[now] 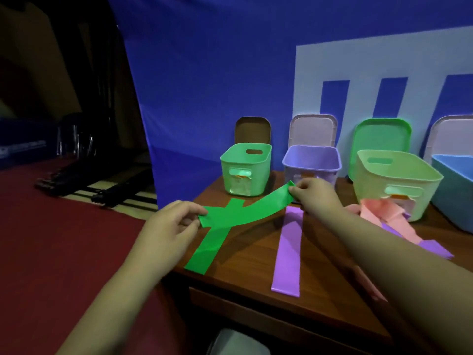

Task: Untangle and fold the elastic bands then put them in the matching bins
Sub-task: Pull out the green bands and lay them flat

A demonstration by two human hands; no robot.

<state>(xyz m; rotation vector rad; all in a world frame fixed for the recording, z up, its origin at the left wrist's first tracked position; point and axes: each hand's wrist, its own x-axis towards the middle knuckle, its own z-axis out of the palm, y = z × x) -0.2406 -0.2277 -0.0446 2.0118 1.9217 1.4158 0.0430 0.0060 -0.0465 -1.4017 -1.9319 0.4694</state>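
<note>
My left hand and my right hand each pinch one end of a green elastic band, stretched flat above the wooden table. A second green band lies on the table under it, running to the front edge. A purple band lies flat to the right. A tangle of pink and purple bands sits by the light green bin. Behind stand a green bin, a purple bin and a blue bin.
Lids lean on the blue backdrop behind the bins: brown, pale pink, green. The table's left edge drops to a red floor with dark tripods.
</note>
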